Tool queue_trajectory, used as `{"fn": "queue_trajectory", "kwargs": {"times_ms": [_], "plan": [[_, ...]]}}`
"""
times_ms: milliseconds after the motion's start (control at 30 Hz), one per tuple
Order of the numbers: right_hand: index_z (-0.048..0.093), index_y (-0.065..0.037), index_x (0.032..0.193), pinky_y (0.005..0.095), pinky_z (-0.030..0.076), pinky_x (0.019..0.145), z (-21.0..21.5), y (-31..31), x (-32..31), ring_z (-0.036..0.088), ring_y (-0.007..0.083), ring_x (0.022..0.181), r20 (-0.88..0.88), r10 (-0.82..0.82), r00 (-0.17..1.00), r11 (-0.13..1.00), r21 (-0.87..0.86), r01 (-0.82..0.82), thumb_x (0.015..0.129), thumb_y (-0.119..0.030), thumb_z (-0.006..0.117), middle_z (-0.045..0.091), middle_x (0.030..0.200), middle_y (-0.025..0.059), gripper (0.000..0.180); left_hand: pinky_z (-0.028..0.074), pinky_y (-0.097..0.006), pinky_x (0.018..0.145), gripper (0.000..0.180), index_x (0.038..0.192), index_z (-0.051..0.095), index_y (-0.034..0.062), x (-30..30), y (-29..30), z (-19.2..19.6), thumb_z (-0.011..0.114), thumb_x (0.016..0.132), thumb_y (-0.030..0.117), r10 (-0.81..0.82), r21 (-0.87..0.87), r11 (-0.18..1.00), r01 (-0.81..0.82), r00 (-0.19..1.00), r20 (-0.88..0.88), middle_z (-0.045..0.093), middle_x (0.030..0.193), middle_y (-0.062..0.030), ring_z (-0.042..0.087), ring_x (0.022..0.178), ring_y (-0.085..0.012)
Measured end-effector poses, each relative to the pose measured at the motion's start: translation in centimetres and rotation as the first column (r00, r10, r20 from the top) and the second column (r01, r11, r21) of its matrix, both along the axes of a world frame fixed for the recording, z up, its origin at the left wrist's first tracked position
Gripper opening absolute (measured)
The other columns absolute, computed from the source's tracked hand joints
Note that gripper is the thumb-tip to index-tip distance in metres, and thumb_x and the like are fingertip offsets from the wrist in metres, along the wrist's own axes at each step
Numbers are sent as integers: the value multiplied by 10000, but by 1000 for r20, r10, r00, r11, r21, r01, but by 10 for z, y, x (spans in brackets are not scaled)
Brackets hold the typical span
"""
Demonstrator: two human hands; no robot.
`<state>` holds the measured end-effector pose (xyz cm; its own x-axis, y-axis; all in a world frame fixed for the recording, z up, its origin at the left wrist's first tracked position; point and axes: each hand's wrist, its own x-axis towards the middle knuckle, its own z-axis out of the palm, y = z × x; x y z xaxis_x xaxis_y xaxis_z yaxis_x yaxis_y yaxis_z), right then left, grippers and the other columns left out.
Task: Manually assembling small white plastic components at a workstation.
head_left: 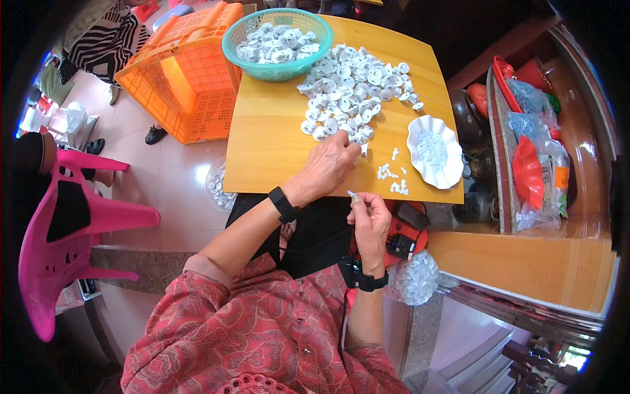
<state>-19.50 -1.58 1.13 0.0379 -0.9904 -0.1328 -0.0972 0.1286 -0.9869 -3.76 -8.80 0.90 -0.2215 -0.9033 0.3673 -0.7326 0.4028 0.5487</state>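
Two hands: left hand [331, 164] at the centre of the frame, right hand [370, 222] below it and slightly to its right, the two apart.
Left fingers: bent down at the lower edge of the pile of white discs [354, 85]; whether they grip one, I cannot tell.
Right fingers: thumb and forefinger narrowed on a small white piece [352, 194].
Piece's long axis: seems to slant toward the upper left of the frame.
Disc pile: upper centre, up the frame from both hands, the left nearer.
Loose white pieces [384, 172]: right of centre on the table [262, 144], up and right from the right fingertips.
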Motion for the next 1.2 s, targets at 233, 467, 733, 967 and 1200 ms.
{"fn": "queue_trajectory", "kwargs": {"times_ms": [233,467,733,967,1200], "plan": [[610,-3,943,218,457,568,3,0,3,545,65,613,-12,-112,994,990,-88,111,953,-136,611,598,730,6,134,508,-346,607,193,915,587,44,4,15,-3,736,805,96,48,45,998,-36,951,-306,594,933,-116,615,747,-230],[571,22,882,309,494,754,1,-1,5,565,224,955,-168,-204,964,878,-467,104,873,-16,647,542,1053,151,85,509,-223,589,147,932,591,37,15,51,-11,719,879,90,351,441,750,493,268,-897,682,965,-86,629,747,-102],[564,7,880,300,493,671,17,6,15,573,206,853,-284,-228,931,832,-554,35,854,-2,656,535,1085,144,96,590,-318,832,145,1006,597,35,17,68,-23,687,893,19,346,240,754,611,-60,-936,652,1134,-128,658,987,-185],[570,5,894,331,508,694,17,7,20,583,236,877,-327,-246,913,802,-597,2,831,17,666,536,1076,160,115,599,-352,852,173,1031,586,29,17,71,-29,685,891,7,310,181,769,612,-110,-944,654,1122,-124,667,993,-203],[570,11,896,409,500,821,12,8,19,582,318,968,-340,-227,912,810,-586,-17,810,37,665,546,1046,183,131,612,-367,819,261,1156,597,5,18,74,-21,676,912,56,350,272,772,574,-26,-937,671,1071,-124,678,963,-204]]}}
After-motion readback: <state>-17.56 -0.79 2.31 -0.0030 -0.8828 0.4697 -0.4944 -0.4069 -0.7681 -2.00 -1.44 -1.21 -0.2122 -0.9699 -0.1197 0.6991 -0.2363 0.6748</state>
